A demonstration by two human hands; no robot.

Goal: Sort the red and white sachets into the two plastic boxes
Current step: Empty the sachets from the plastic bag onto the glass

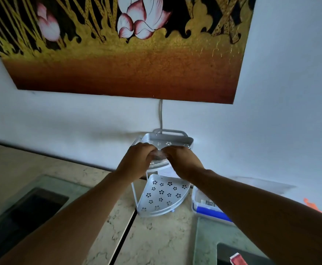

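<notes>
Both my hands are up at a white perforated corner rack (162,196) against the wall. My left hand (137,159) and my right hand (183,161) close from either side on a small clear plastic box (158,154) at the rack's upper tiers; most of it is hidden by my fingers. A second clear plastic box (202,204) with a blue latch sits on the counter right of the rack, partly behind my right forearm. One red sachet (237,260) lies at the bottom right edge. No white sachets can be made out.
The rack's lowest tier holds nothing. A marble counter (156,236) with a dark seam runs below, with glass panels over dark recesses at left (32,203) and bottom right. A large painting (127,54) hangs on the wall above. Something orange (311,204) shows at far right.
</notes>
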